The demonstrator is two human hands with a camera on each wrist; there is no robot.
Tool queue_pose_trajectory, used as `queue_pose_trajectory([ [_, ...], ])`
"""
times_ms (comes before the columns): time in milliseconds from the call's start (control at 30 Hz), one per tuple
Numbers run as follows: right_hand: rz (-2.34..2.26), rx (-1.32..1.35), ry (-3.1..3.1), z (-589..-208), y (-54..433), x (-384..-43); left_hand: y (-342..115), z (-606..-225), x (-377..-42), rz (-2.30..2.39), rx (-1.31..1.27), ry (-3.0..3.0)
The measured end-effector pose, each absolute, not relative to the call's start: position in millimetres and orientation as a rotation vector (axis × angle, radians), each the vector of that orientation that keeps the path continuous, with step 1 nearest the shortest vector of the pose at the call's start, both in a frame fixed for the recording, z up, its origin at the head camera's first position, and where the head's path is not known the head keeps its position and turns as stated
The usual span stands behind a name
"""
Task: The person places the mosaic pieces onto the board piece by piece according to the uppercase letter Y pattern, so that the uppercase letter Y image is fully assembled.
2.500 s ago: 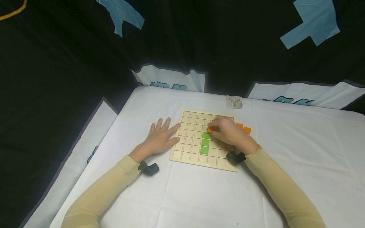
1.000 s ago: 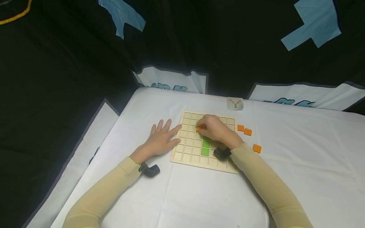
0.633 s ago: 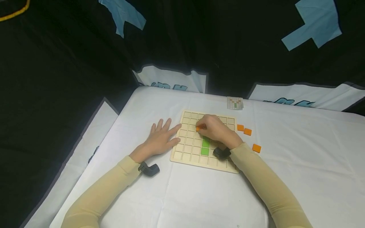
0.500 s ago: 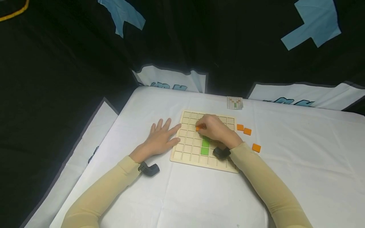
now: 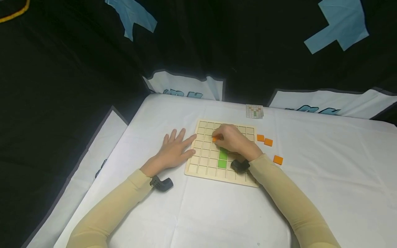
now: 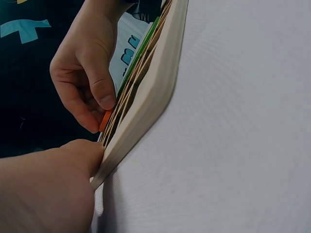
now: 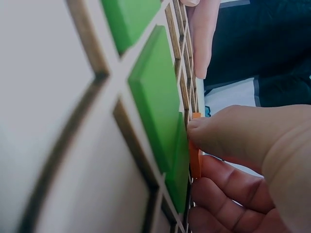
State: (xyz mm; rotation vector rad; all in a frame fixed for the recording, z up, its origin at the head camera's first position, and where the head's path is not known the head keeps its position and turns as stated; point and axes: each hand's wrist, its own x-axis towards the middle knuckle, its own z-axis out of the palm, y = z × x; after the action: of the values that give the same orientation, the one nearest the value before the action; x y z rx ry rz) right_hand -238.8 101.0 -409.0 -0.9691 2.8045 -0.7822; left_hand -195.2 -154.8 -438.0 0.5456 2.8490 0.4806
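A pale wooden grid board point(image 5: 204, 161) lies on the white table. Green square tiles point(image 5: 222, 158) sit in a column of its cells, partly covered by my right hand in the head view. My right hand point(image 5: 234, 139) pinches an orange square tile point(image 7: 195, 158) between thumb and fingers, low over the cells left of the green column. In the right wrist view the tile stands close beside a green one. My left hand point(image 5: 173, 151) lies flat with spread fingers, its thumb and forefinger touching the board's left edge.
Several loose things lie near the board: orange tiles point(image 5: 264, 140) by its right edge, another orange tile point(image 5: 278, 159) nearer me, and a small printed grid card point(image 5: 254, 111) behind it. A black curtain point(image 5: 192, 41) hangs beyond the table.
My right hand has moved left from the top of the green column, then stayed nearly still. A loose orange tile at the right, earlier behind my wrist, now shows. My left hand has not moved.
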Motion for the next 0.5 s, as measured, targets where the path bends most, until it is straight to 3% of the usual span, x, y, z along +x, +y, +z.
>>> queue_pose_trajectory([
  [500, -0.768, -0.929, 2.812, -408.6, 100.3, -238.5, -154.2, -434.9, -193.6, 0.486, 0.539, 2.843],
])
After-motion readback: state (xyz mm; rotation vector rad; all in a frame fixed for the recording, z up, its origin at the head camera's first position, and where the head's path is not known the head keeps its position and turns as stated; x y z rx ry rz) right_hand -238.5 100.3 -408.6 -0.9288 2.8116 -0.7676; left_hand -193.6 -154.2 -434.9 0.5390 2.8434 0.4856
